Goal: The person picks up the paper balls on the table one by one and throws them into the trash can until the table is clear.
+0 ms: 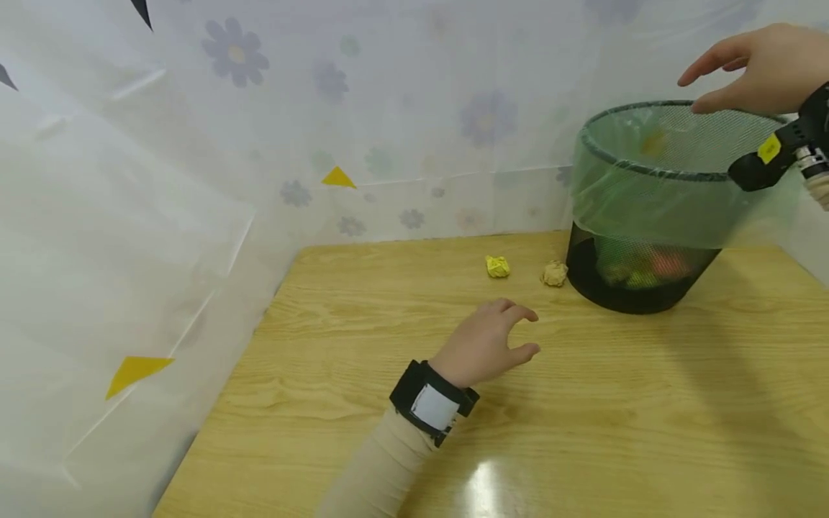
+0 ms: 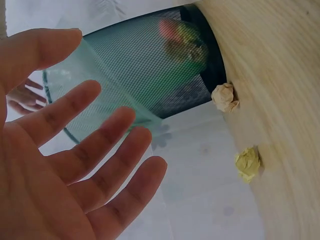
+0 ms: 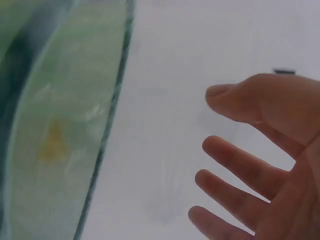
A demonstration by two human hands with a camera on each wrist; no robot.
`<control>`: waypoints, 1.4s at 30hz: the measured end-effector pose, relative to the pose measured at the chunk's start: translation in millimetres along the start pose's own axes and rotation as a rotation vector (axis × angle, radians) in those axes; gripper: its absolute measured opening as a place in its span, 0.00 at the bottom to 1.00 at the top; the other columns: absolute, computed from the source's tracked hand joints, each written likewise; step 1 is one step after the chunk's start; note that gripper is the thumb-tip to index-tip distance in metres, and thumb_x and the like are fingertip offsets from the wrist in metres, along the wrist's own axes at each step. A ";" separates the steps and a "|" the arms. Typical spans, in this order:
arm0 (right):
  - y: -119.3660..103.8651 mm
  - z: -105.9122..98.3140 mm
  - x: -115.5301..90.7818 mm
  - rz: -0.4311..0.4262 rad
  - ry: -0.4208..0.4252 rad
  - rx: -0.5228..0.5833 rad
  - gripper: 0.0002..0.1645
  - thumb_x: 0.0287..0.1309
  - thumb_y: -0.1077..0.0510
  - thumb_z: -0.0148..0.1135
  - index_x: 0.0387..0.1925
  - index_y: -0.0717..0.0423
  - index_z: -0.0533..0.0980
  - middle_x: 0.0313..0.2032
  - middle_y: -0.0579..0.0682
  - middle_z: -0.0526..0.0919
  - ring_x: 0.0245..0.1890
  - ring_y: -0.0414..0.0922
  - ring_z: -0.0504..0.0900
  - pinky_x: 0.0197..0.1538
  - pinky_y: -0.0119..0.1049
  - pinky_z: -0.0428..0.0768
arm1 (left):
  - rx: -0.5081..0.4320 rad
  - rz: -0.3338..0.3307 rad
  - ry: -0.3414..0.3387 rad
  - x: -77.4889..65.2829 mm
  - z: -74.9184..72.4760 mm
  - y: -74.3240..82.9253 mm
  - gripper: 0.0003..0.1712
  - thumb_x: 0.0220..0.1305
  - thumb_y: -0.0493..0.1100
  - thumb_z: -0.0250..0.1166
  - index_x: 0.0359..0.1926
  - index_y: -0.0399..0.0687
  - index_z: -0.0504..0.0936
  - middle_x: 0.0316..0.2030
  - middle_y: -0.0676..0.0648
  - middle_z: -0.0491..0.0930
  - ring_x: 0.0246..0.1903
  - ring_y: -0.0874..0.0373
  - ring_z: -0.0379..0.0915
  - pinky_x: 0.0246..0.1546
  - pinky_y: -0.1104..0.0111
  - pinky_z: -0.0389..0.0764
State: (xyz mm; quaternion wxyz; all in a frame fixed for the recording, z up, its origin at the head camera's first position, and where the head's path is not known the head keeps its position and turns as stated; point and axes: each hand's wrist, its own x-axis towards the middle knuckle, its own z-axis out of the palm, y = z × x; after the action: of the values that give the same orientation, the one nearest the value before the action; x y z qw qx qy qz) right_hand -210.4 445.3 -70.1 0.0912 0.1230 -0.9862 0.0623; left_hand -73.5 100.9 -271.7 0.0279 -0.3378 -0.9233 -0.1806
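My left hand (image 1: pixel 482 344) hovers over the table in front of two crumpled paper balls, its fingers spread and holding nothing. One ball is bright yellow (image 1: pixel 497 267); the other, a tan paper ball (image 1: pixel 554 273), lies right by the base of the bin. Above the rim of the black mesh bin (image 1: pixel 586 262) my right hand (image 1: pixel 771 68) is raised, thumb and fingers apart with nothing between them. A green plastic bag (image 1: pixel 648 208) lines the bin and folds over its rim. Through the mesh, red and yellow-green crumpled pieces (image 2: pixel 182 40) show at the bottom.
The wood-grain table (image 1: pixel 363 324) ends at a wall covered in flower-patterned plastic sheeting (image 1: pixel 401 108). More sheeting (image 1: pixel 129 252) hangs along the left side. Yellow triangles (image 1: pixel 139 374) mark the sheeting. The tall bin occupies the back right of the table.
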 end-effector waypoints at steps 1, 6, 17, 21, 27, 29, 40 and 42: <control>-11.0 -1.0 -0.1 -0.022 0.014 -0.015 0.29 0.66 0.50 0.52 0.64 0.58 0.62 0.67 0.67 0.49 0.62 0.70 0.50 0.51 0.68 0.56 | -0.005 -0.007 0.007 -1.9 -2.0 -1.3 0.24 0.61 0.56 0.61 0.56 0.54 0.74 0.53 0.52 0.72 0.53 0.59 0.67 0.50 0.72 0.70; -73.9 -2.5 -3.1 -0.137 0.002 -0.045 0.26 0.65 0.55 0.52 0.59 0.66 0.64 0.64 0.72 0.53 0.42 0.66 0.64 0.32 0.52 0.67 | -0.048 -0.053 0.038 -14.8 -12.9 -9.2 0.25 0.62 0.55 0.61 0.57 0.53 0.73 0.53 0.51 0.71 0.51 0.59 0.68 0.49 0.72 0.71; -126.5 63.5 15.2 -0.242 -0.289 0.197 0.29 0.63 0.51 0.55 0.63 0.57 0.63 0.60 0.68 0.60 0.56 0.65 0.62 0.44 0.56 0.72 | -0.134 -0.190 0.138 -40.7 -31.4 -29.8 0.25 0.63 0.55 0.59 0.58 0.53 0.72 0.56 0.50 0.69 0.56 0.57 0.65 0.53 0.67 0.70; -127.7 104.2 24.1 -0.234 -0.375 0.280 0.29 0.61 0.53 0.58 0.62 0.57 0.65 0.61 0.67 0.59 0.57 0.65 0.63 0.44 0.55 0.73 | -0.143 -0.231 0.169 -50.0 -32.0 -36.7 0.24 0.63 0.54 0.60 0.58 0.52 0.73 0.56 0.49 0.69 0.56 0.56 0.65 0.53 0.65 0.70; -113.0 177.0 29.7 -0.221 -0.387 0.359 0.28 0.56 0.58 0.63 0.58 0.60 0.68 0.60 0.67 0.63 0.56 0.67 0.64 0.48 0.58 0.71 | -0.169 -0.265 0.189 -57.4 -28.7 -39.1 0.25 0.62 0.54 0.60 0.58 0.52 0.73 0.55 0.49 0.70 0.55 0.56 0.66 0.53 0.64 0.71; -109.7 202.0 33.9 -0.230 -0.390 0.385 0.29 0.54 0.60 0.64 0.57 0.63 0.69 0.59 0.69 0.64 0.55 0.69 0.64 0.49 0.59 0.70 | -0.171 -0.278 0.193 -60.0 -29.3 -40.6 0.25 0.63 0.55 0.60 0.58 0.52 0.73 0.55 0.49 0.70 0.55 0.56 0.66 0.53 0.64 0.71; -104.9 274.4 39.1 -0.145 -0.472 0.372 0.41 0.44 0.64 0.69 0.61 0.64 0.64 0.60 0.77 0.55 0.58 0.71 0.56 0.54 0.63 0.63 | -0.178 -0.353 0.058 -68.9 -19.7 -40.9 0.27 0.62 0.58 0.60 0.59 0.55 0.72 0.55 0.50 0.69 0.54 0.54 0.66 0.50 0.63 0.72; -102.6 279.8 39.7 -0.128 -0.475 0.367 0.42 0.43 0.64 0.69 0.62 0.63 0.63 0.60 0.77 0.53 0.58 0.71 0.55 0.53 0.62 0.64 | -0.166 -0.353 0.045 -68.9 -17.6 -40.3 0.27 0.61 0.58 0.60 0.59 0.55 0.72 0.54 0.51 0.70 0.53 0.54 0.66 0.50 0.64 0.72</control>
State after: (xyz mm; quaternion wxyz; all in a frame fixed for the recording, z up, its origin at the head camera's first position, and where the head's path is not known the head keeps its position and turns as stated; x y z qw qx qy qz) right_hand -268.2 296.8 -325.0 -0.1617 0.2103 -0.9426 0.2029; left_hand -47.2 23.9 -279.9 -0.0114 -0.1676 -0.9494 -0.2655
